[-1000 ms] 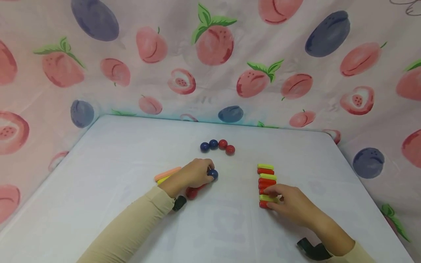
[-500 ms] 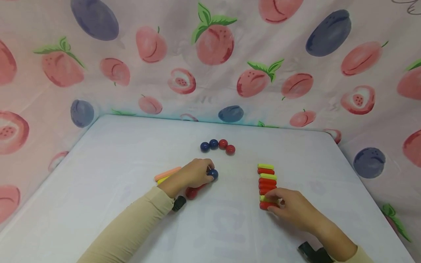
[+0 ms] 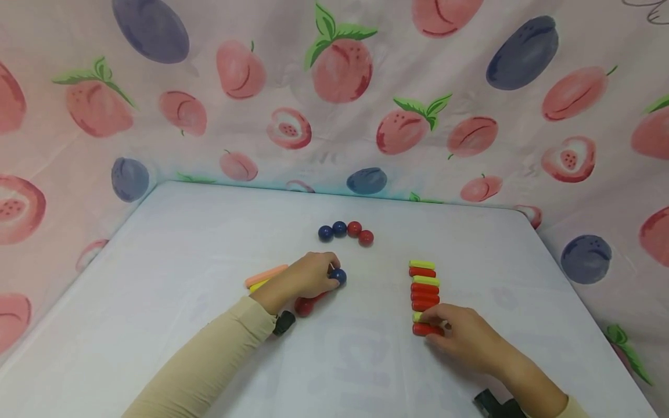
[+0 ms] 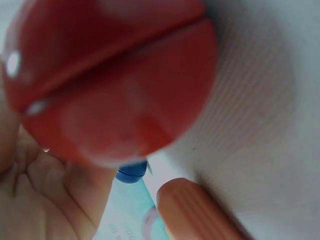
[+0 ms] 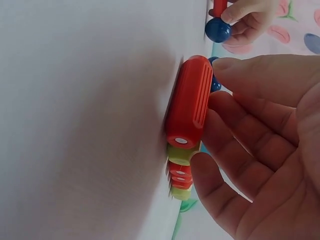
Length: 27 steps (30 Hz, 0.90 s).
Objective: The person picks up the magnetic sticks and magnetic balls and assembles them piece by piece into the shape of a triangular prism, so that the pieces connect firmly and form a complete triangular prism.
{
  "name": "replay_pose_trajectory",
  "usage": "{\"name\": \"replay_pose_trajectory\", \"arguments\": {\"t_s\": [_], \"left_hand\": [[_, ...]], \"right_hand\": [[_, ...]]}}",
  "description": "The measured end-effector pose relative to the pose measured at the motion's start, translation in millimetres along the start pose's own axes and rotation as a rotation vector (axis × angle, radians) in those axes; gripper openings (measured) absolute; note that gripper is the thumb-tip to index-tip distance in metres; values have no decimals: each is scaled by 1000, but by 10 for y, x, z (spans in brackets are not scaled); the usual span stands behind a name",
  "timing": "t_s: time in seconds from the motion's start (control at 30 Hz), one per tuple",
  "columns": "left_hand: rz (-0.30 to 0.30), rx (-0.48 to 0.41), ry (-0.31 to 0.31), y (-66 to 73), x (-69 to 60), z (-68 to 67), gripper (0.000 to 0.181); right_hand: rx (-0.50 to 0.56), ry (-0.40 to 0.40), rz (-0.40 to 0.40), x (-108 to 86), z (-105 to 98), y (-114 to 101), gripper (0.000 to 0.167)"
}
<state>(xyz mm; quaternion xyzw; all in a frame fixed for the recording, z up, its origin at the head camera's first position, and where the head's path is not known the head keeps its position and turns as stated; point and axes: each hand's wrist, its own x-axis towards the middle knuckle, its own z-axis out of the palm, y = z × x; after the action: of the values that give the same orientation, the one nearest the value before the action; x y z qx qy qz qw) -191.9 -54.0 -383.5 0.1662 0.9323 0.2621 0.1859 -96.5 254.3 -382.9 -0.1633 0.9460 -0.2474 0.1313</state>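
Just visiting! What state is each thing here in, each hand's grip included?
Left hand's grip, holding a blue ball
Right hand's grip, at the nearest red rod; firm hold unclear
Far blue balls, resting side by side
Far red balls, resting side by side
Near red ball, not held
Peach rod, lying flat
Left yellow rod, partly hidden
Other short rods, lying in a row
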Motion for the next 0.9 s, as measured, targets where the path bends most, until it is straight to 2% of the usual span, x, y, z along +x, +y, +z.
{"name": "replay_pose_trajectory", "arguments": {"t_s": [0.17,0.37,0.57,0.9], "left_hand": [[-15,-5,-6,-7,-12,-9,34],[8,9,-5,-38,-33,-7,43],[-14,3,-7,-66,-64,-3,37],[-10,-30,-13,-138,-122,-19,34]], "right_hand": [[-4,-28,-1,5,31,-22,27],[-32,-35,-24,18,93,-47,26],[-30,-45,-56,34,127,-103,23],[-51,3,-211,193,55,-276,22]]}}
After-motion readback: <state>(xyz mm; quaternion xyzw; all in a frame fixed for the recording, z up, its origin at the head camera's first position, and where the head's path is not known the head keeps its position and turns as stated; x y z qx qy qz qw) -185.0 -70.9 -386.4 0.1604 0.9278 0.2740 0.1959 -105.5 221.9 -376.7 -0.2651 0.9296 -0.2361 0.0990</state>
